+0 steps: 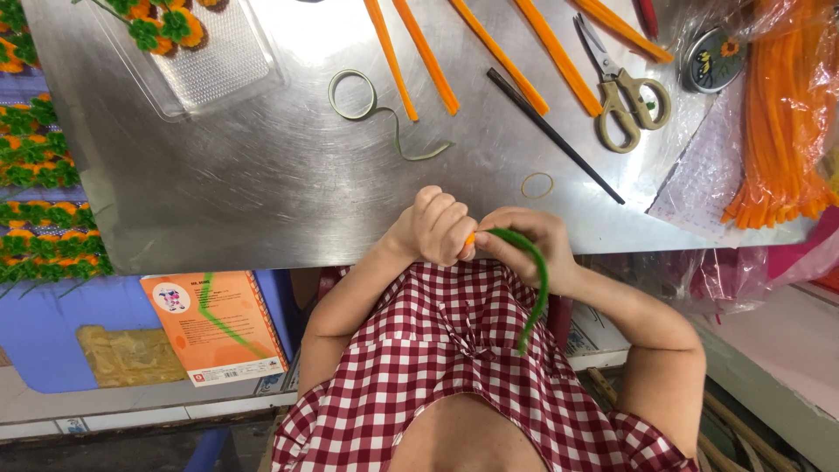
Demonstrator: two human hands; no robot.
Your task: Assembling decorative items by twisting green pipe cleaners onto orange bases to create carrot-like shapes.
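Note:
My left hand (434,225) is closed in a fist at the near edge of the metal table (262,175), pinching a small orange piece (470,238) that barely shows between the fingers. My right hand (529,246) touches it from the right and grips a green pipe cleaner (538,288). The pipe cleaner arcs from the fingertips down over my red checked top (454,367). Both hands meet just off the table edge, close to my chest.
On the table lie several orange pipe cleaners (428,57), scissors (625,92), a black stick (555,135), a rubber band (537,185), a green tape loop (367,100) and a clear tray (210,61). A bag of orange pipe cleaners (782,122) sits right, finished orange-green flowers (39,201) left.

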